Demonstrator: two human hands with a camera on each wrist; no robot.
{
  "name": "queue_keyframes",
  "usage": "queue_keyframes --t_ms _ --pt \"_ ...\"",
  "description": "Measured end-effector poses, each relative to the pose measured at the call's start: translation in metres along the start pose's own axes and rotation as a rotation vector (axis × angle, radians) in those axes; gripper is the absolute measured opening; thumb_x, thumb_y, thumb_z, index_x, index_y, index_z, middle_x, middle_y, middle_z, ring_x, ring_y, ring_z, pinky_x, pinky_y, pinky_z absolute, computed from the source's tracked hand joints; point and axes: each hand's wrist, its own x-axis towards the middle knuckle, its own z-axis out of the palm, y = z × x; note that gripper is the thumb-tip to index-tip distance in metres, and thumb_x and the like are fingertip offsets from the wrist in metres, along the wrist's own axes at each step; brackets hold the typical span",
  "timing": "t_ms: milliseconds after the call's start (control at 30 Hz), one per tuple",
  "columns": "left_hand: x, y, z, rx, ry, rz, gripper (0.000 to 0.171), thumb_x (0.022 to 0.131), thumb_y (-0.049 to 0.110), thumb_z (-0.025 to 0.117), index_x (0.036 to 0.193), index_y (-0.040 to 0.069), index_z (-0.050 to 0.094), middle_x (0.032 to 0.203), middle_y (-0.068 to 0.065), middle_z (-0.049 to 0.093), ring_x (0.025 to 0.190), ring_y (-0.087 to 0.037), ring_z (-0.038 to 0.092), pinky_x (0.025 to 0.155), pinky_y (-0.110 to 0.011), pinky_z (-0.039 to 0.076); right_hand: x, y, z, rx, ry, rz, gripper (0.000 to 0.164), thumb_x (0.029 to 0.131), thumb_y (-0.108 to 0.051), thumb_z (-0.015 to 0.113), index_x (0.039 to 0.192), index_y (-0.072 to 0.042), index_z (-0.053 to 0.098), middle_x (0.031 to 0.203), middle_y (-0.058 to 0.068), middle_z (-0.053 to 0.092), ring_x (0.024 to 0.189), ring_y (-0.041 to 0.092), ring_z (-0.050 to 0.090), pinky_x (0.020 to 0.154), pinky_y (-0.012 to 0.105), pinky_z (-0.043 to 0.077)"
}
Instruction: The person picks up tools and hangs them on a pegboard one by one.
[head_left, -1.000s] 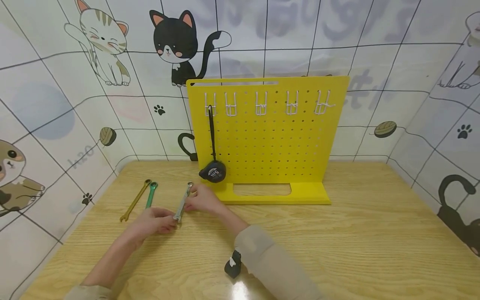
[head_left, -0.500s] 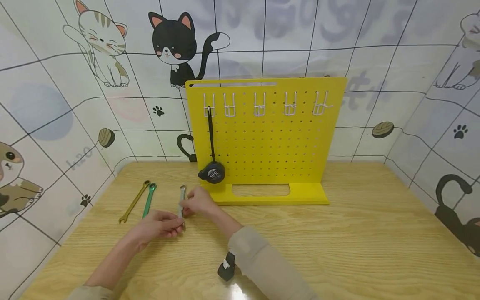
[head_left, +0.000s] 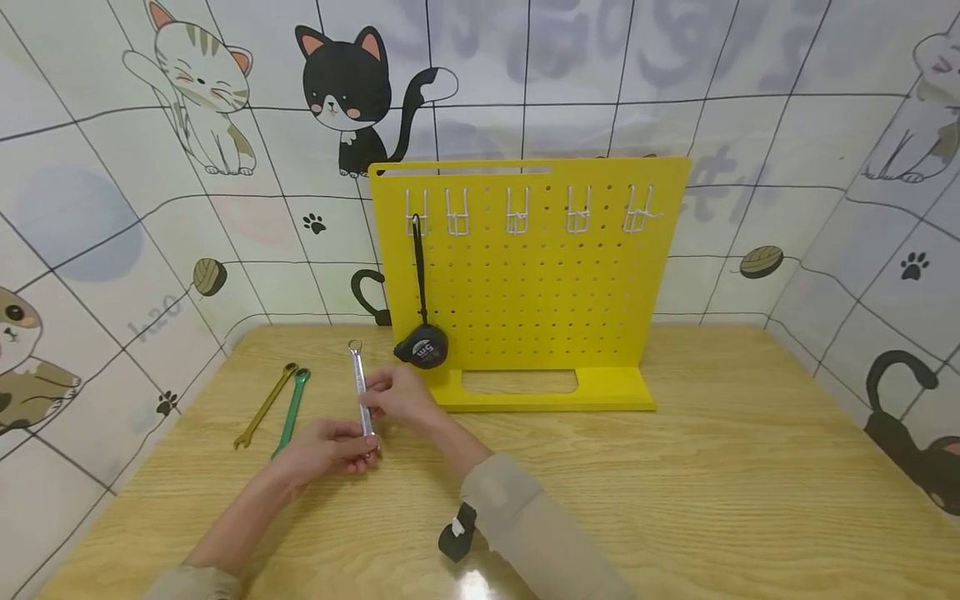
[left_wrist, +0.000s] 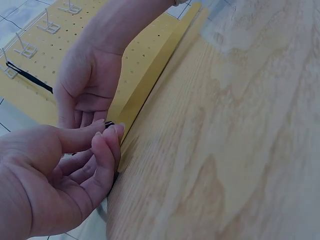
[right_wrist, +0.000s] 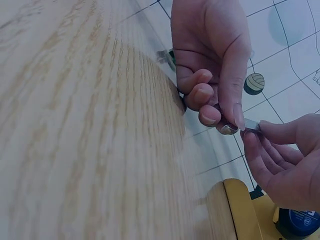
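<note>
A silver combination wrench is held by both hands, its ring end pointing up and away in the head view. My left hand pinches the lower end between thumb and fingers, mostly covering that end. Higher up, the thumb and fingers of my right hand pinch the shank. In the right wrist view a short piece of the wrench shows between the two hands. A gold wrench and a green wrench lie side by side on the wooden table, left of the hands.
Behind the right hand stands a yellow pegboard with a row of white wire hooks. From the leftmost hook a black tape measure hangs by its strap. A cat-patterned wall closes off the back and sides.
The silver wrench has been turned, its ring end swinging left and up in the head view. My left hand has shifted slightly right with the lower end.
</note>
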Motion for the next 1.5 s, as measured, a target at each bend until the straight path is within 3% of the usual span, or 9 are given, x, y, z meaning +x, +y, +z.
queue_keyframes --t_ms 233,367,467,733,900,1167,1500 --pt "0.005 0.002 0.002 0.0 0.028 -0.003 0.03 0.101 0.017 0.064 0.11 -0.011 0.064 0.093 -0.013 0.071 0.077 -0.013 0.061 0.07 -0.025 0.056 0.0 -0.001 -0.007 0.091 0.007 -0.077 0.018 0.088 0.004 0.074 0.106 0.007 0.071 0.084 0.008 0.072 0.066 0.016 0.068 0.065 0.031 0.061" --pt "0.008 0.002 0.003 -0.003 0.069 0.004 0.029 0.1 0.015 0.065 0.111 -0.012 0.065 0.094 -0.014 0.072 0.078 -0.013 0.063 0.071 -0.025 0.056 0.0 -0.001 -0.012 0.095 0.019 -0.116 0.017 0.089 0.002 0.075 0.105 0.004 0.071 0.086 0.007 0.072 0.068 0.016 0.069 0.07 0.038 0.061" --pt "0.011 0.003 0.005 0.024 0.095 0.033 0.03 0.099 0.015 0.066 0.111 -0.012 0.066 0.094 -0.014 0.072 0.079 -0.014 0.063 0.071 -0.025 0.056 -0.002 -0.002 -0.015 0.097 0.028 -0.145 0.016 0.089 -0.001 0.075 0.105 0.002 0.071 0.088 0.006 0.072 0.068 0.018 0.07 0.073 0.041 0.061" --pt "0.018 0.009 0.009 0.075 0.185 0.123 0.027 0.098 0.014 0.068 0.11 -0.011 0.07 0.096 -0.013 0.073 0.08 -0.016 0.065 0.075 -0.03 0.058 -0.009 -0.011 -0.023 0.1 0.082 -0.256 0.014 0.092 -0.005 0.074 0.105 0.0 0.074 0.086 0.004 0.073 0.068 0.015 0.07 0.07 0.029 0.06" --pt "0.021 0.016 0.014 0.103 0.221 0.148 0.026 0.097 0.017 0.07 0.109 -0.007 0.073 0.096 -0.012 0.073 0.083 -0.02 0.066 0.078 -0.033 0.058 -0.013 -0.015 -0.027 0.134 0.117 -0.32 0.012 0.093 -0.003 0.072 0.104 0.002 0.074 0.087 0.008 0.074 0.07 0.015 0.069 0.071 0.032 0.06" --pt "0.031 0.025 0.023 0.114 0.258 0.176 0.025 0.096 0.017 0.072 0.107 -0.006 0.074 0.094 -0.011 0.074 0.08 -0.019 0.066 0.077 -0.033 0.059 -0.015 -0.018 -0.038 0.162 0.159 -0.343 0.012 0.093 -0.002 0.071 0.104 0.002 0.074 0.09 0.01 0.073 0.073 0.017 0.068 0.079 0.046 0.06" --pt "0.047 0.035 0.034 0.122 0.278 0.196 0.026 0.093 0.022 0.076 0.101 -0.003 0.076 0.089 -0.015 0.072 0.075 -0.021 0.066 0.072 -0.031 0.057 -0.017 -0.022 -0.057 0.191 0.191 -0.334 0.014 0.094 -0.001 0.07 0.107 0.005 0.071 0.096 0.014 0.074 0.079 0.018 0.068 0.08 0.043 0.06"
